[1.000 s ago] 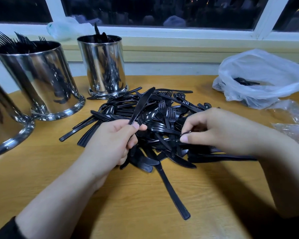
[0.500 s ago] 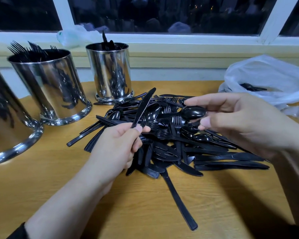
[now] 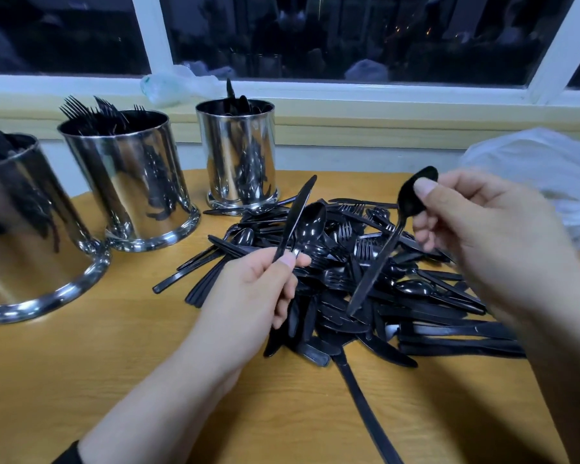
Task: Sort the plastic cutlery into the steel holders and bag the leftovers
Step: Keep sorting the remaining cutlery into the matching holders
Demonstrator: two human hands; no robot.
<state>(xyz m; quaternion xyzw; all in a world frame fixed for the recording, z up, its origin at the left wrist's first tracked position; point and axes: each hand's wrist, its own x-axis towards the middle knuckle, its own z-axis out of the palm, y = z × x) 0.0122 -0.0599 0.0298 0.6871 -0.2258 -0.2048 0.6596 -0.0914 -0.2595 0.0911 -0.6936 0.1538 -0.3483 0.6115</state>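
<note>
Head view: the left hand [image 3: 248, 296], low in the centre of the frame, curls round the handles of a black knife [image 3: 295, 217] and a black spoon [image 3: 310, 226], both pointing up and away from the person. The right hand [image 3: 482, 236], at centre right, pinches the bowl of another black spoon [image 3: 387, 242] between thumb and fingers, its handle slanting down toward the heap. That heap of black plastic cutlery [image 3: 365, 289] (knives, forks and spoons tangled together) lies on the wooden table [image 3: 114, 363] at mid-frame, just beyond and between both hands. Three steel holders stand at the left: the nearest holder [image 3: 24, 229] at the left edge, a middle holder [image 3: 128, 179] with fork tines showing above its rim, and a far holder [image 3: 236, 155] nearest the window, touching the pile's far edge. A white plastic bag [image 3: 549, 169] sits at the right edge, behind the right hand.
</note>
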